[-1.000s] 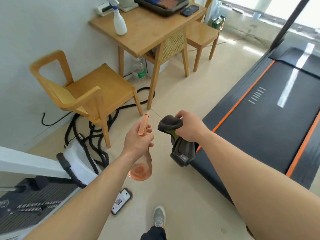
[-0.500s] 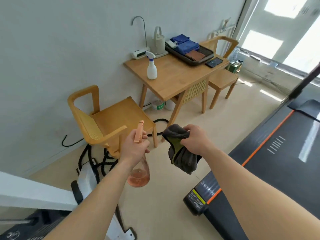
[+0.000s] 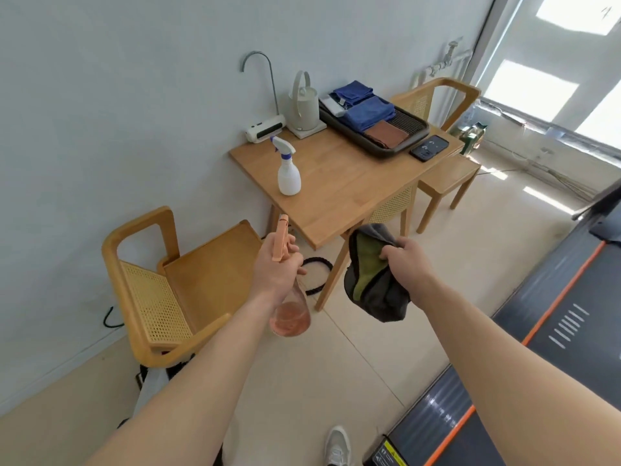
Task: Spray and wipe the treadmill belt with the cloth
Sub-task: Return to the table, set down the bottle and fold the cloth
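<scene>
From the head view, our left hand (image 3: 277, 269) has its grip closed around the pink spray bottle (image 3: 289, 316), and our right hand (image 3: 405, 264) clutches the dark cloth (image 3: 371, 284). Both hang above the floor, near the desk (image 3: 339, 186). The treadmill belt (image 3: 578, 307) lies at right.

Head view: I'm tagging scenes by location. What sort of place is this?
Probably a room in a home or small office: a treadmill, a wooden table with a kettle, and wooden chairs.
</scene>
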